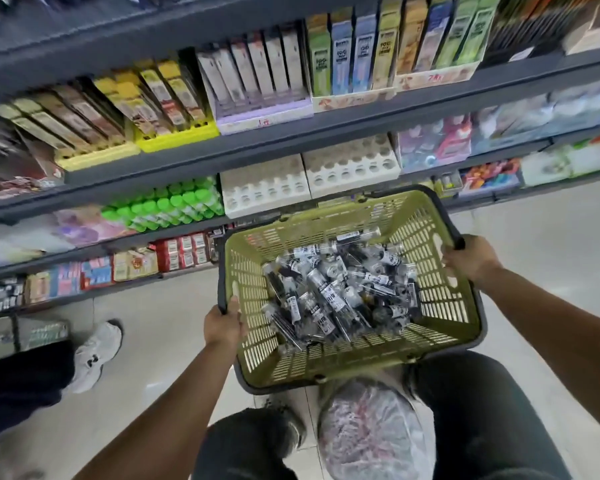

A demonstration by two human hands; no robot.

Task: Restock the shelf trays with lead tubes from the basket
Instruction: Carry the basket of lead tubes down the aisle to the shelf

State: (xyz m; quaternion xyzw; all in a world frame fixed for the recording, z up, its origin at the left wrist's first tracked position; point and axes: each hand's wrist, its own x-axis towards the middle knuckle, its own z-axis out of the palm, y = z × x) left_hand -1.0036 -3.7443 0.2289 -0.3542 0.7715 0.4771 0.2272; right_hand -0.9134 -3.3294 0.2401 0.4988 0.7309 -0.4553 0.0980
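Observation:
An olive-green plastic basket (440,306) with a dark rim hangs in front of the shelves, above my knees. Several clear lead tubes (336,292) with black-and-white labels lie heaped in its bottom. My left hand (222,325) grips the basket's left rim, thumb inside. My right hand (470,259) grips the right rim. Two white shelf trays (265,188) (350,168) with rows of round holes stand side by side on the shelf just behind the basket; their holes look empty.
Green-capped tubes (167,206) fill the tray left of the white ones. Boxed pens stand on the shelf above (250,74). A clear plastic bag (374,431) lies on the floor between my knees. Another person's white shoe (96,353) stands at left.

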